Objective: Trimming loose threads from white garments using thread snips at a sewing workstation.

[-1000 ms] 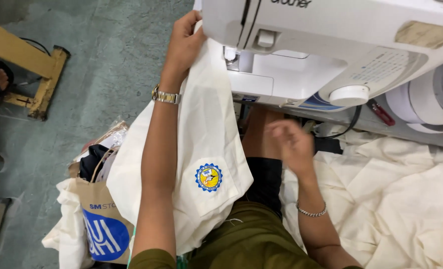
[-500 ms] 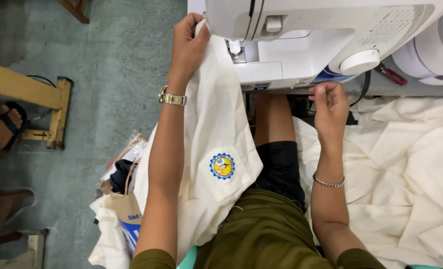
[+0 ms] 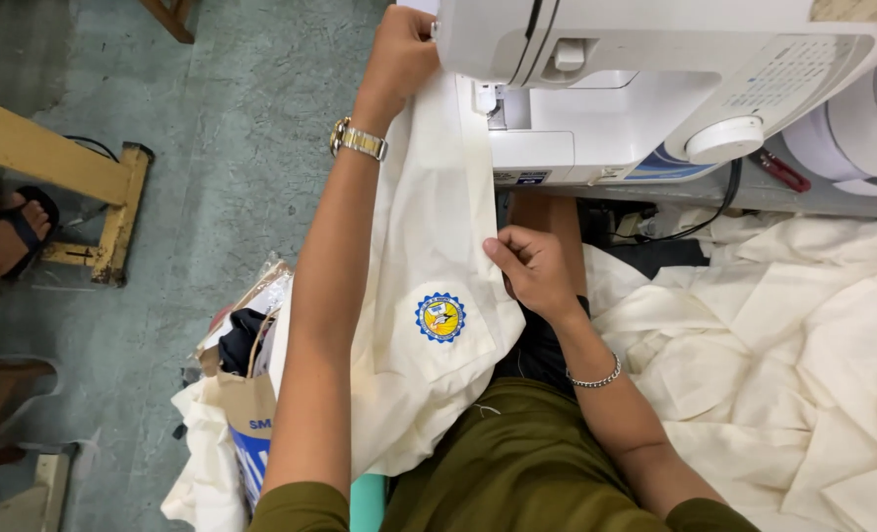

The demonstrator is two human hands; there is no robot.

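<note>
A cream cloth piece (image 3: pixel 429 246) with a round yellow and blue patch (image 3: pixel 440 317) hangs from a white sewing machine (image 3: pixel 655 69) down over my lap. My left hand (image 3: pixel 399 54), with a wristwatch on the wrist, grips the cloth's top at the machine's left end, close to the needle area (image 3: pixel 486 99). My right hand (image 3: pixel 532 271), a bracelet at its wrist, pinches the right edge of the cloth lower down, above my thigh.
A heap of cream fabric (image 3: pixel 803 335) lies at the right. A paper bag (image 3: pixel 246 414) stuffed with cloth stands on the green floor at the left. A wooden bench leg (image 3: pixel 113 212) and another person's sandalled foot (image 3: pixel 10 232) are at the far left.
My right hand has come down from beside the machine and taken hold of the cloth's right edge. My left hand stays on the cloth at the machine.
</note>
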